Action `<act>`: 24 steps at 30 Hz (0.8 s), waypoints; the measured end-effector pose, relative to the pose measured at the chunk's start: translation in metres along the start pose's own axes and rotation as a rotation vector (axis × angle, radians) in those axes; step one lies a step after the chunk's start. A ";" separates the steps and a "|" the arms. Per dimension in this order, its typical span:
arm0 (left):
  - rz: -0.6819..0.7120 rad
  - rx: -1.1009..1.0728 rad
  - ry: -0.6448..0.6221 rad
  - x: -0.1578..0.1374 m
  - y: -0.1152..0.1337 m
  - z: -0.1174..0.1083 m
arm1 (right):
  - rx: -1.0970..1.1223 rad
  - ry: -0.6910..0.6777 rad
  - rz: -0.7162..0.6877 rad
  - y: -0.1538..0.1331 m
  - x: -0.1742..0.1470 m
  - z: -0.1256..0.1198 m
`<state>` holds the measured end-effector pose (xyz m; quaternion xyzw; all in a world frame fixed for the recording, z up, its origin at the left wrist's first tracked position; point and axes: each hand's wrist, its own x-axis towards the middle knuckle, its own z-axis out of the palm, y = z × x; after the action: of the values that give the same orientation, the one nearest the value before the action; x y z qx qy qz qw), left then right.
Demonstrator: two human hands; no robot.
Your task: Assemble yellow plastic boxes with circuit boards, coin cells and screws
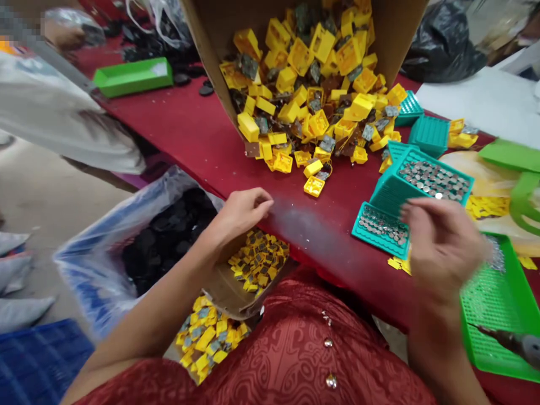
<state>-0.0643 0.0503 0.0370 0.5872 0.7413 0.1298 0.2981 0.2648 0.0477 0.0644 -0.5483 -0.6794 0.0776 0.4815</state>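
Observation:
My left hand (242, 211) hovers at the table's front edge, fingers curled together toward the thumb. Whatever it may hold is too small or hidden to make out. Over at the right, my right hand (442, 244) is blurred, its fingertips pinched beside the teal trays. One small teal tray (358, 228) carries rows of small silvery round parts. Behind it a raised teal tray (386, 188) bears more silver discs (434, 179). Nearest my left hand on the tabletop is an open yellow plastic casing (314, 186), with a yellow block (313, 168) and a grey part just behind.
A tipped cardboard box (223, 95) spills yellow casings across the red table (185, 126). Below the edge stand a lined bin (97, 253) of black parts and a carton of yellow pieces (257, 261). A screwdriver-like tool (502, 337) lies over a green basket (485, 351). Another person's hand (63, 34) shows upper left.

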 end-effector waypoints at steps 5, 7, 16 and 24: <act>0.239 -0.225 0.220 0.044 0.046 0.044 | 0.098 -0.322 0.471 0.005 0.070 0.117; 0.340 -0.241 0.248 0.059 0.058 0.064 | 0.088 -0.353 0.554 0.005 0.085 0.153; 0.391 -0.275 0.278 0.086 0.061 0.076 | 0.026 -0.443 0.615 0.014 0.094 0.211; 0.445 -0.324 0.149 0.059 0.047 0.057 | 0.134 -0.590 0.674 0.016 0.077 0.180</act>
<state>-0.0010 0.1097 0.0000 0.6690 0.5835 0.3517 0.2971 0.1473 0.1931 0.0039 -0.6607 -0.5647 0.4270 0.2495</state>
